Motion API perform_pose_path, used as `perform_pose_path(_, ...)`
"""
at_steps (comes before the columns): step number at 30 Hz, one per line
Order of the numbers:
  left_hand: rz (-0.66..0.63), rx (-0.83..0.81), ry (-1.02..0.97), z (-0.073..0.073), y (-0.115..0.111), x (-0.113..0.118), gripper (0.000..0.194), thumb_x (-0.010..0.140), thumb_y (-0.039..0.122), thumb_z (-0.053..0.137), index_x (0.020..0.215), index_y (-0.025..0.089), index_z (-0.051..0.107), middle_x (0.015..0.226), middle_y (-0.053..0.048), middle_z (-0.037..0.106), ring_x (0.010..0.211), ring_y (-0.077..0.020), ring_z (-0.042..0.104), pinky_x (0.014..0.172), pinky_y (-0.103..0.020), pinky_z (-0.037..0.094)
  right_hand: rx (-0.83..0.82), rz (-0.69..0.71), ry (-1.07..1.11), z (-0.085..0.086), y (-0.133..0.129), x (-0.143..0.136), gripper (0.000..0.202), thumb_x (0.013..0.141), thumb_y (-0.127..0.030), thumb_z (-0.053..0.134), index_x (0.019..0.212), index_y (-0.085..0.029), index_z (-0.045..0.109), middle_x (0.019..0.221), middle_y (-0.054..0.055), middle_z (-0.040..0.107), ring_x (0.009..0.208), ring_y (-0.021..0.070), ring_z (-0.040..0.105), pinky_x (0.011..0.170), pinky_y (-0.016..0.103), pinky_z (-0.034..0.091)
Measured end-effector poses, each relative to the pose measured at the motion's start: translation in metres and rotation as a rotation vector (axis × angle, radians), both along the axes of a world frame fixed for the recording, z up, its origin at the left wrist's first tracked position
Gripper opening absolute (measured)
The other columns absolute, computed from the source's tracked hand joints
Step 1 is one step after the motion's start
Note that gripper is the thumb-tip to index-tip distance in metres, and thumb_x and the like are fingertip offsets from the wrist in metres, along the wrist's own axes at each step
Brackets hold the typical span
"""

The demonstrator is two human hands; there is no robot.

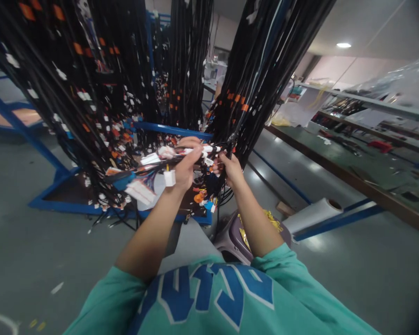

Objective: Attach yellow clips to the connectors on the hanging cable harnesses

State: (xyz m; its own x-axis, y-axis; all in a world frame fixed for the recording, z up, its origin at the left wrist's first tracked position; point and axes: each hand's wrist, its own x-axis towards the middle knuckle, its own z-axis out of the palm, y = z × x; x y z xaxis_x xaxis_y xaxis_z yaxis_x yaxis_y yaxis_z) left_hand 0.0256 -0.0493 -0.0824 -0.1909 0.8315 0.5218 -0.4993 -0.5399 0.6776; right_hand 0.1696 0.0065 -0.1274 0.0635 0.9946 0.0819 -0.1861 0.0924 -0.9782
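My left hand (188,163) is closed around a wire harness (157,163), whose black and coloured leads run out to the left. Several white connectors hang from those leads, among them a square white connector (169,177) just below the hand and a wide white connector (140,191) farther left. My right hand (231,168) has its fingers curled on the same harness, near where the leads meet the black bundle. Orange and blue connectors (199,198) dangle beneath the hands. Part of what the right fingers grip is hidden.
Thick bundles of black cables (258,70) hang in front of me on a blue metal rack (174,130). A purple stool (237,235) with yellow pieces on it stands to my right. Beyond it are a white roll (310,216) and a long green-topped workbench (352,158).
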Motion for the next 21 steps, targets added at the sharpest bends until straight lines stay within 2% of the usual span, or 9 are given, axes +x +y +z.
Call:
perform_pose_path(1,0.018,0.035,-0.038,-0.001,0.001,-0.001,0.018,0.065,0.035,0.071,0.063,0.021,0.061,0.088,-0.003,0.057,0.093,-0.0203,0.059,0.092,-0.036,0.047,0.022,-0.008,-0.032,-0.001,-0.003,0.001,0.029,0.074,-0.042,0.059,0.09,-0.022,0.047,0.065,-0.004,0.057,0.048,0.0099,0.053,0.044,0.022,0.042)
perform_pose_path(3,0.008,-0.021,-0.086,-0.004,0.003,-0.003,0.022,0.07,0.042,0.067,0.064,0.021,0.06,0.09,-0.003,0.057,0.092,-0.0195,0.058,0.087,-0.034,0.049,0.098,-0.062,-0.119,-0.005,-0.009,0.003,0.035,0.074,-0.044,0.059,0.099,-0.024,0.045,0.073,-0.003,0.058,0.054,0.011,0.056,0.049,0.023,0.045)
perform_pose_path(6,-0.089,-0.149,-0.12,-0.009,0.002,-0.006,0.024,0.076,0.046,0.059,0.076,0.023,0.06,0.089,-0.004,0.06,0.096,-0.0205,0.059,0.083,-0.035,0.05,0.335,-0.27,-0.361,-0.01,-0.018,0.006,0.042,0.075,-0.041,0.059,0.11,-0.024,0.046,0.096,0.004,0.06,0.085,0.018,0.06,0.075,0.034,0.051)
perform_pose_path(9,-0.153,-0.129,-0.139,-0.013,-0.004,-0.006,0.026,0.07,0.042,0.065,0.089,0.025,0.061,0.095,-0.004,0.063,0.101,-0.0214,0.06,0.087,-0.036,0.049,0.571,-0.503,-0.604,-0.004,-0.031,0.008,0.047,0.076,-0.035,0.058,0.119,-0.022,0.047,0.12,0.011,0.053,0.117,0.0245,0.048,0.1,0.045,0.039)
perform_pose_path(11,-0.168,-0.076,-0.116,-0.015,-0.011,-0.006,0.037,0.063,0.036,0.07,0.097,0.026,0.06,0.103,-0.005,0.064,0.107,-0.0234,0.059,0.09,-0.037,0.049,0.686,-0.579,-0.665,0.008,-0.041,0.009,0.043,0.08,-0.033,0.054,0.121,-0.022,0.049,0.124,0.011,0.05,0.122,0.025,0.044,0.104,0.046,0.034)
perform_pose_path(14,-0.162,-0.042,0.018,-0.018,-0.024,-0.008,0.05,0.062,0.034,0.073,0.109,0.027,0.056,0.109,-0.006,0.064,0.113,-0.0263,0.056,0.091,-0.039,0.049,0.812,-0.508,-0.682,0.03,-0.055,0.01,0.028,0.086,-0.029,0.047,0.112,-0.025,0.057,0.113,0.008,0.058,0.113,0.0224,0.051,0.101,0.045,0.037)
perform_pose_path(17,-0.088,-0.07,0.247,-0.019,-0.035,-0.01,0.053,0.066,0.031,0.074,0.115,0.026,0.053,0.116,-0.007,0.062,0.119,-0.0273,0.052,0.097,-0.039,0.046,0.894,-0.276,-0.688,0.051,-0.065,0.007,0.02,0.089,-0.025,0.046,0.098,-0.027,0.064,0.1,0.004,0.064,0.1,0.0183,0.058,0.092,0.039,0.044)
perform_pose_path(21,-0.01,-0.049,0.428,-0.016,-0.036,-0.006,0.063,0.052,0.024,0.081,0.109,0.025,0.056,0.13,-0.007,0.055,0.128,-0.0307,0.044,0.109,-0.041,0.034,0.942,-0.024,-0.713,0.068,-0.073,0.001,0.017,0.089,-0.027,0.051,0.093,-0.028,0.067,0.091,0.001,0.066,0.09,0.0149,0.06,0.083,0.033,0.048)
